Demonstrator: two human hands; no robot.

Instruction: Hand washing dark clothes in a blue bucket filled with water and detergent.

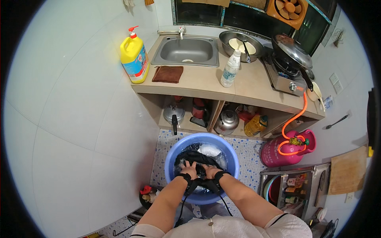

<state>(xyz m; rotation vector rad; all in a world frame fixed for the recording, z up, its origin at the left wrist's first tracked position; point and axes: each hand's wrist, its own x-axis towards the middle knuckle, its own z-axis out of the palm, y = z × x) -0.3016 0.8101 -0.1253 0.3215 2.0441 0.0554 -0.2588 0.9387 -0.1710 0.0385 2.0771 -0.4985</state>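
Observation:
A round blue plastic basin (236, 166) with water stands on the floor before me. Dark wet cloth (198, 156) lies in it, and a white cloth (209, 150) shows near the far side. My left hand (189, 170) is over the dark cloth at the left, its fingers spread and apart. Close to it on the right, my right hand (210, 171) touches the dark cloth; its fingers are partly hidden, so its hold is unclear. Both wrists wear black straps with cables.
Behind the basin stands a counter (202, 86) with a steel sink (190, 52), a yellow detergent jug (135, 59), a plastic bottle (230, 70) and a gas stove (285, 80). A pink gas cylinder (278, 153) and a metal rack (311, 190) are at the right; a white wall (119, 142) is at the left.

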